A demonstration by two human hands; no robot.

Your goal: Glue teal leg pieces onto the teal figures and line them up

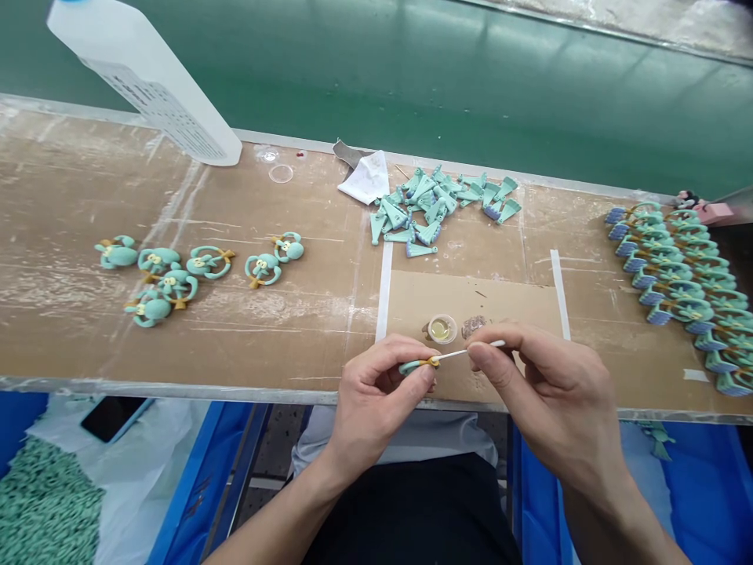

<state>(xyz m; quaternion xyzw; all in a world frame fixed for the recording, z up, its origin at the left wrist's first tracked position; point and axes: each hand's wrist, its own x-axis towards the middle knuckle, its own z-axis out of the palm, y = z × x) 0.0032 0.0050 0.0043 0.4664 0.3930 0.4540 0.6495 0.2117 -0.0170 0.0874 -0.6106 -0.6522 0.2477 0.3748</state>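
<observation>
green conveyor belt [412, 86] | crumpled white cloth [368, 179] | black smartphone [109, 418] | blue plastic bin [694, 471]

Bright o/head light, soft shadows, warped edges

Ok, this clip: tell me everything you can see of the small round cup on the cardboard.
The small round cup is shallow and open, with a pale, clear-looking rim, and holds a yellowish liquid. It stands upright on the brown cardboard sheet, beside a brownish patch. Only the sheet appears to touch it.
</observation>
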